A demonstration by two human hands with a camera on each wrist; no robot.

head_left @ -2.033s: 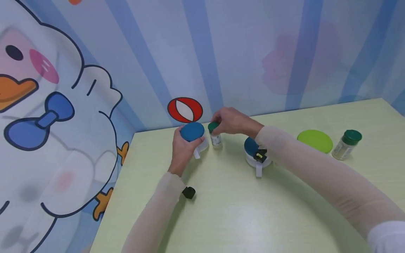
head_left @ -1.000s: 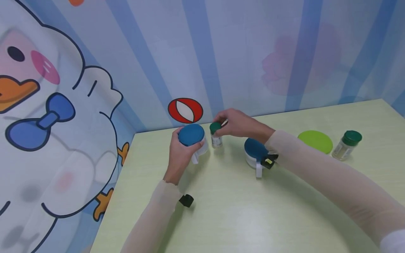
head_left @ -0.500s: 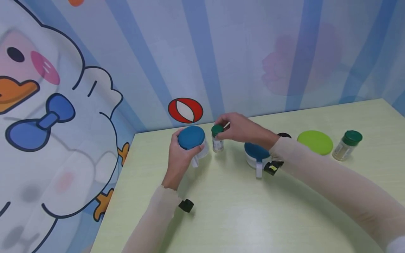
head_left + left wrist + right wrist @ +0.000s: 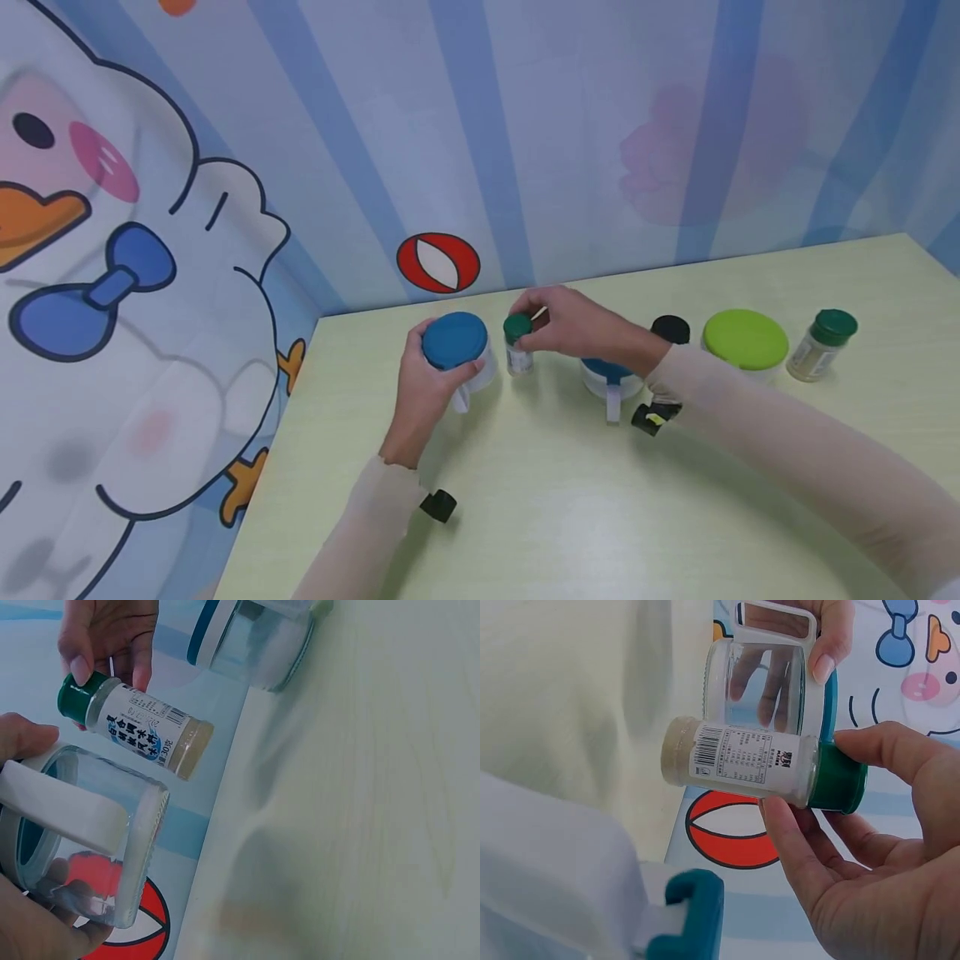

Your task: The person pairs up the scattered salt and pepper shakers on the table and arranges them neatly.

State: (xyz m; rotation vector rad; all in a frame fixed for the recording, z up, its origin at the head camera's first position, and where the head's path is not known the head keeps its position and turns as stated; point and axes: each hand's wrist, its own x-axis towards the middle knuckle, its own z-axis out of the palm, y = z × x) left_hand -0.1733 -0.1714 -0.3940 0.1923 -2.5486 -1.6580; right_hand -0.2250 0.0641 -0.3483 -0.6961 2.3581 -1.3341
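My left hand grips a clear glass jar with a blue lid and a white handle. Between the thumb and fingers of my right hand is a small seasoning shaker, held near its green cap. The shaker is upright beside the jar, its label facing outward and pale contents at the bottom. Both appear raised off the table, with shadows below them in the left wrist view. Under my right wrist stands a second blue-lidded jar with a white handle, partly hidden.
Right of the second jar are a black lid, a container with a lime-green lid and another green-capped shaker. My right sleeve partly covers the first two. A cartoon-printed wall borders the pale table at the back and left.
Both hands have come nearer to me with the jar and the shaker. The black lid and more of the green-lidded container have emerged from behind my right arm.
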